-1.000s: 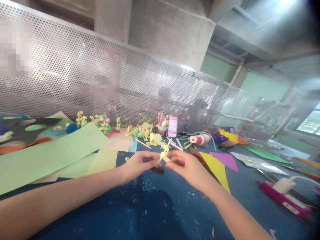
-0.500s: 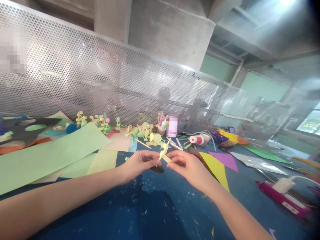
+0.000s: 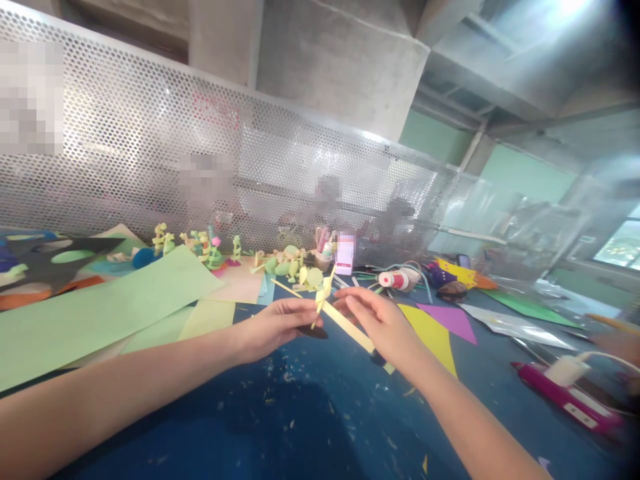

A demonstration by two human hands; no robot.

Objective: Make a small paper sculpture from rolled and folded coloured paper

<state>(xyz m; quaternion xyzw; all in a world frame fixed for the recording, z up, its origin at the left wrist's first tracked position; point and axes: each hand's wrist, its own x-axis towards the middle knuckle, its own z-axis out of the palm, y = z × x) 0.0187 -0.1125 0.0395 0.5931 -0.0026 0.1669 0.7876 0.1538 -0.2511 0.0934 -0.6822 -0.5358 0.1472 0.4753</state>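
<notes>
A thin yellow stick (image 3: 333, 277) stands tilted at the middle, with a pale yellow paper strip (image 3: 349, 327) wound round it. The strip's loose end runs down to the right, with a small dark piece by its tip. My left hand (image 3: 280, 327) pinches the stick's lower part between thumb and fingers. Over the strip, my right hand (image 3: 383, 320) holds its fingers stretched out and apart, close to the wound part; whether it touches the strip is hard to see. Beneath the stick lies a dark oval (image 3: 314, 331) on the blue tabletop (image 3: 280, 427).
Green paper sheets (image 3: 125, 300) lie to the left. Pale cut-out pieces (image 3: 287, 263), small paper figures (image 3: 207, 250), a lit phone (image 3: 345, 253) and a red-and-white bottle (image 3: 393, 279) stand behind. A magenta power strip (image 3: 565, 397) is at right. A perforated metal screen (image 3: 280, 160) borders the back.
My right hand has let go of the strip near the stick and moved slightly right, its fingers spreading. More of the strip now shows, stretching down to the right.
</notes>
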